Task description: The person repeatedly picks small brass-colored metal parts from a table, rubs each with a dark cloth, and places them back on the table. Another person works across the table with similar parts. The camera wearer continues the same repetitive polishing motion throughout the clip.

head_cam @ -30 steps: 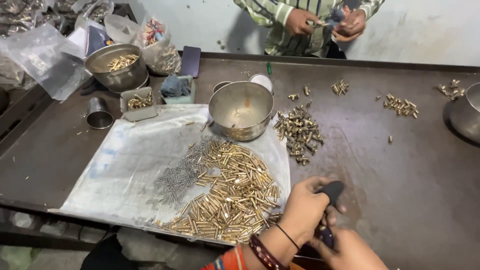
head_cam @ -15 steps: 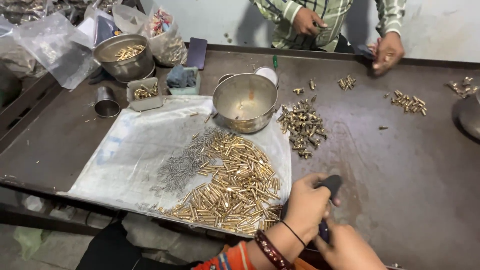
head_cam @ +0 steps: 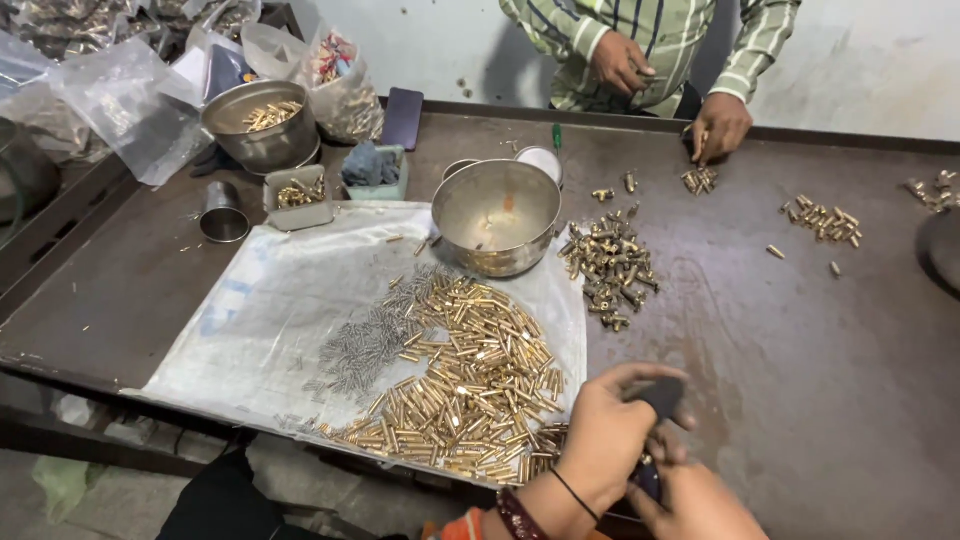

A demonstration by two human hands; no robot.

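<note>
**Both hands closing on a dark tool at the table's near edge**

While the left hand (head_cam: 605, 440) is wrapping around a black-handled tool (head_cam: 655, 400), the right hand (head_cam: 695, 500) is closing underneath it, gripping the lower part of the same tool; what sits between the 2 hands is hidden, so I cannot tell whether a small piece is being held there. The tool is sitting at the near edge of the dark metal table (head_cam: 820, 340), just right of the white sheet (head_cam: 270, 320).

On that sheet, a heap of brass tubes (head_cam: 470, 390) is lying beside a smaller drift of grey pins (head_cam: 375, 335), touching it along one side. A steel bowl (head_cam: 497, 215) is standing at the sheet's far corner, with a cluster of small brass fittings (head_cam: 608, 265) just beside it on the bare table.

Judging from the grip, the step in hand looks like pressing or crimping 1 piece. The next move would call for freeing a hand and reaching left to the brass heap.

At the far edge, another person's hand (head_cam: 718, 125) is resting by a few fittings.
</note>
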